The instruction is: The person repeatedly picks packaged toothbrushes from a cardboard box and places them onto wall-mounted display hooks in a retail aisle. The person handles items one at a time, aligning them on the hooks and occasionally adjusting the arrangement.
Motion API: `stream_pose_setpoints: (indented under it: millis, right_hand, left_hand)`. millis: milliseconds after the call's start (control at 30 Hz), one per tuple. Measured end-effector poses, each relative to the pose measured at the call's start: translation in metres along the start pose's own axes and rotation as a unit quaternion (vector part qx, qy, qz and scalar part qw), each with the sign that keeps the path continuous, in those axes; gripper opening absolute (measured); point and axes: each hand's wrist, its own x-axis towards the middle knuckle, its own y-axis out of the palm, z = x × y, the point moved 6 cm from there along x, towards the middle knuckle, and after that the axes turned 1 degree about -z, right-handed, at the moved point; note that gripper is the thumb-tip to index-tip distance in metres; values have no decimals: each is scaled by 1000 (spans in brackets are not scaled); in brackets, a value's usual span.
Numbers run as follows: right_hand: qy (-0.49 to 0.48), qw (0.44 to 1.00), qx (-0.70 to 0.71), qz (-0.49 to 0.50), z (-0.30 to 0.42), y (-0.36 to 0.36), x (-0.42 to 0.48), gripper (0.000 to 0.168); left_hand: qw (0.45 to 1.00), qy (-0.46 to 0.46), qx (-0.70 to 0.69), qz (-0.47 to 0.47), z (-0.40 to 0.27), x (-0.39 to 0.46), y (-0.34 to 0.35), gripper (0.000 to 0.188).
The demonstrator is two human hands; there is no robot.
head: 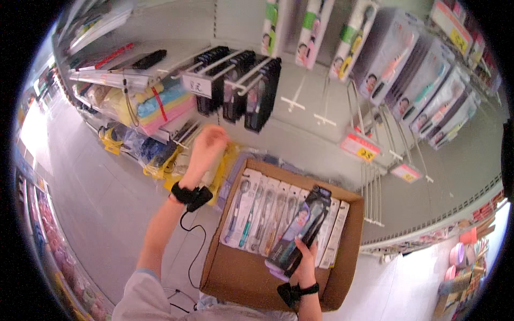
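My right hand [306,261] grips black retail packs [301,232], each with a printed picture and a clear window, above an open cardboard box [229,277]. Inside the box stands a row of pale packs [257,212] with long-handled items that look like brushes. Up and to the left, my left hand [211,138] is raised near the lower shelf, below the hanging black packs [257,104]. Motion blur hides its fingers, and nothing is plainly seen in it. Both wrists wear black straps with small devices.
Metal display hooks [295,102] jut from the shelf back. Coloured packs [389,60] hang at upper right, above price tags [361,146]. Folded towels [160,106] fill the left shelf over bagged goods [140,140]. A black cable [202,232] runs beside the box.
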Motion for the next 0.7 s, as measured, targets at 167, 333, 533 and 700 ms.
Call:
stream_pose_setpoints:
  millis: [167,333,533,700]
  right_hand:
    - [-85,978,-183,56,10,16,-13,42]
    - [-110,942,-294,123,2,38,-20,35]
    - [-124,965,-210,98,-2,41,-18,29]
    - [-48,980,-190,23,-10,17,-11,24]
  left_hand:
    - [941,-33,74,329,-81,-101,99,19]
    - [903,-22,124,410,-77,-122,107,27]
    - [953,-204,-130,184,-41,-110,60,21]
    - [963,-201,-175,-41,-31,-62,-2,19]
